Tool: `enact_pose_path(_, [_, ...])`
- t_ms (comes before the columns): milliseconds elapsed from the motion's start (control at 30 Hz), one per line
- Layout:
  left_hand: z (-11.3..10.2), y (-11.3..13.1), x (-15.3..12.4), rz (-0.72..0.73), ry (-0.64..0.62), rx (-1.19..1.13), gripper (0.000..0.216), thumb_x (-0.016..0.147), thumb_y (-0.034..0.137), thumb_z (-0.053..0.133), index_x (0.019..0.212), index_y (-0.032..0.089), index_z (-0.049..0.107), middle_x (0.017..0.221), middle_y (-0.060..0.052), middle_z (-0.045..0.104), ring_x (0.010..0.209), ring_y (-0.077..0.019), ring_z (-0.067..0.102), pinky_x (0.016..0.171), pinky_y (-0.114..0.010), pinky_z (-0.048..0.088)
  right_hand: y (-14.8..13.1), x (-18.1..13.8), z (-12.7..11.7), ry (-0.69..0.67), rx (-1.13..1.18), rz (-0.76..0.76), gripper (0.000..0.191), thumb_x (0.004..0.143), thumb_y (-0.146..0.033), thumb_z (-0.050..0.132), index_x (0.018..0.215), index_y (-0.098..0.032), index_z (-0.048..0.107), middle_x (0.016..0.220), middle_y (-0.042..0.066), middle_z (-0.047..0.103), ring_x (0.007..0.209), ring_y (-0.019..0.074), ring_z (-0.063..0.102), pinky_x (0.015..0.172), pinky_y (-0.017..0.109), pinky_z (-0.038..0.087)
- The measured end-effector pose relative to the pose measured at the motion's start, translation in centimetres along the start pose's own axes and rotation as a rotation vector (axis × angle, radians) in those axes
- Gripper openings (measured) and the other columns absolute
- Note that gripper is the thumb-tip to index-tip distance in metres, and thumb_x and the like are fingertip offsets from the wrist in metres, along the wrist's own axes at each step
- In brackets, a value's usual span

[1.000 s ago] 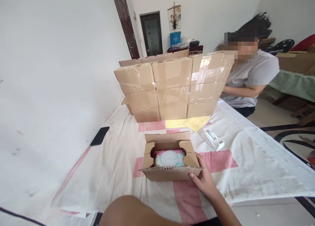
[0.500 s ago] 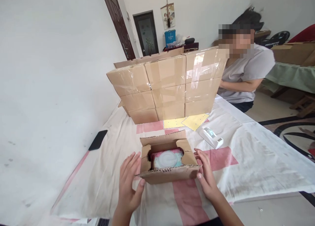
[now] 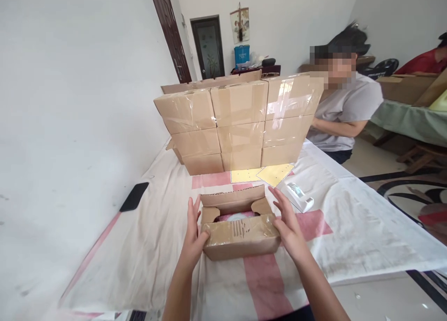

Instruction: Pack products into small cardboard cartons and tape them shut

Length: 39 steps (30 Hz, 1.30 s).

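Note:
A small cardboard box (image 3: 240, 249) sits on the table in front of me, its far flap upright and its near flap tilted inward over the opening. Beneath the near flap, part of a pink-patterned package with a pale round top (image 3: 239, 216) shows; the rest is hidden. My left hand (image 3: 195, 230) is at the box's left end, thumb against the near flap's corner and fingers stretched upward. At the right end, my right hand (image 3: 288, 225) has its thumb on the flap's other corner, its fingers extended and apart. Neither hand is wrapped round the box.
Taped cardboard boxes (image 3: 240, 125) form a stack across the table's far side. Yellow sheets (image 3: 275, 173) lie before it, near a white tape dispenser (image 3: 296, 196). A black phone (image 3: 134, 196) rests at the left edge. Another person (image 3: 349, 102) sits beyond the right edge.
The near flap has tipped inward, covering part of the package. Both hands have moved in against the box ends, thumbs now on the flap.

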State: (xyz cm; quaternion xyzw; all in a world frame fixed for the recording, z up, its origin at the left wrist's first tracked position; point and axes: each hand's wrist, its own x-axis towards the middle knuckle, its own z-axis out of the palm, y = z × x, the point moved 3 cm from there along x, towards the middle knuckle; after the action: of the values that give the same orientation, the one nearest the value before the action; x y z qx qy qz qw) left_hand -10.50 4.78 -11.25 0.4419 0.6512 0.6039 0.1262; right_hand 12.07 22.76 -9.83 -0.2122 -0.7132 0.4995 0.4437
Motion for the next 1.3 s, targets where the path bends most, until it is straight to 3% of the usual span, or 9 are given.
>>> enact_pose_path(133, [-0.6, -0.5, -0.3, 0.066, 0.022, 0.067, 0.066, 0.099, 0.031, 0.050, 0.161, 0.032, 0.027, 0.128, -0.009, 0.065, 0.132, -0.0267, 0.052, 0.113, -0.052, 0.042, 0.2, 0.0, -0.4, -0.030, -0.059, -0.128, 0.049, 0.100, -0.032, 0.045, 0.148, -0.027, 0.043, 0.128, 0.010, 0.067, 0.134, 0.0299, 0.056, 0.117, 0.056, 0.038])
enact_pose_path(233, [-0.9, -0.1, -1.1, 0.117, -0.045, 0.241, 0.046, 0.102, 0.035, 0.049, 0.148, 0.031, 0.052, 0.120, -0.008, 0.070, 0.131, -0.0285, 0.048, 0.114, -0.055, 0.038, 0.9, -0.8, -0.4, -0.028, -0.147, -0.196, 0.043, 0.102, -0.038, 0.044, 0.143, -0.026, 0.049, 0.116, 0.011, 0.070, 0.131, 0.0327, 0.057, 0.114, 0.057, 0.040])
enact_pose_path(433, [-0.9, 1.4, -1.7, 0.321, -0.001, 0.439, 0.051, 0.098, 0.040, 0.056, 0.147, 0.029, 0.051, 0.133, -0.010, 0.064, 0.129, -0.0310, 0.047, 0.106, -0.052, 0.046, 1.5, -2.2, -0.7, -0.056, -0.156, -0.253, 0.046, 0.104, -0.041, 0.043, 0.148, -0.028, 0.042, 0.134, 0.011, 0.064, 0.146, 0.0324, 0.043, 0.120, 0.059, 0.034])
enact_pose_path(600, [-1.1, 1.9, -2.3, 0.512, 0.054, 0.644, 0.028, 0.101, 0.039, 0.054, 0.121, 0.029, 0.071, 0.150, -0.010, 0.051, 0.136, -0.0354, 0.041, 0.106, -0.054, 0.043, 2.2, -4.3, -3.0, 0.050, -0.226, -0.148, 0.046, 0.103, -0.038, 0.048, 0.148, -0.029, 0.046, 0.148, 0.010, 0.055, 0.142, 0.0314, 0.047, 0.118, 0.054, 0.038])
enact_pose_path(733, [-1.0, 1.7, -2.2, 0.543, -0.014, 0.632, 0.051, 0.090, 0.070, 0.058, 0.112, 0.025, 0.071, 0.148, -0.014, 0.055, 0.137, -0.0395, 0.042, 0.105, -0.058, 0.045, 3.7, -4.6, -7.1, 0.341, -0.295, 0.075, 0.037, 0.099, -0.044, 0.055, 0.131, -0.026, 0.061, 0.136, 0.011, 0.062, 0.128, 0.0310, 0.057, 0.109, 0.051, 0.045])
enact_pose_path(867, [-0.8, 1.3, -1.7, 0.554, -0.077, 0.623, 0.064, 0.081, 0.064, 0.076, 0.129, 0.025, 0.060, 0.138, -0.014, 0.065, 0.138, -0.0383, 0.048, 0.107, -0.058, 0.047, 4.9, -3.2, -11.3, 0.531, -0.276, 0.340, 0.042, 0.089, -0.052, 0.061, 0.119, -0.022, 0.065, 0.127, 0.011, 0.068, 0.116, 0.0310, 0.063, 0.097, 0.046, 0.049])
enact_pose_path(1000, [-1.0, 1.0, -1.2, 0.588, -0.129, 0.632, 0.080, 0.080, 0.052, 0.083, 0.147, 0.026, 0.048, 0.141, -0.014, 0.064, 0.142, -0.0367, 0.048, 0.108, -0.055, 0.050, 6.2, -0.7, -13.9, 0.463, -0.399, 0.502, 0.054, 0.081, -0.054, 0.061, 0.122, -0.020, 0.067, 0.121, 0.013, 0.068, 0.100, 0.0302, 0.066, 0.080, 0.041, 0.052])
enact_pose_path(1167, [-1.2, 0.6, 0.6, 0.707, -0.169, 0.766, 0.066, 0.082, 0.057, 0.079, 0.137, 0.028, 0.060, 0.131, -0.009, 0.072, 0.135, -0.0345, 0.058, 0.118, -0.054, 0.039, 7.4, 3.4, -15.0, 0.286, -0.612, 0.448, 0.045, 0.078, -0.055, 0.056, 0.099, -0.018, 0.070, 0.118, 0.014, 0.069, 0.108, 0.0317, 0.063, 0.092, 0.044, 0.050])
enact_pose_path(1300, [-0.5, 0.6, 2.7, 0.726, -0.187, 0.833, 0.057, 0.088, 0.050, 0.076, 0.139, 0.029, 0.059, 0.128, -0.004, 0.073, 0.134, -0.0314, 0.060, 0.125, -0.051, 0.027, 7.3, 6.3, -15.5, 0.082, -0.716, 0.572, 0.043, 0.089, -0.055, 0.045, 0.082, -0.020, 0.070, 0.105, 0.011, 0.071, 0.103, 0.0293, 0.064, 0.092, 0.041, 0.047])
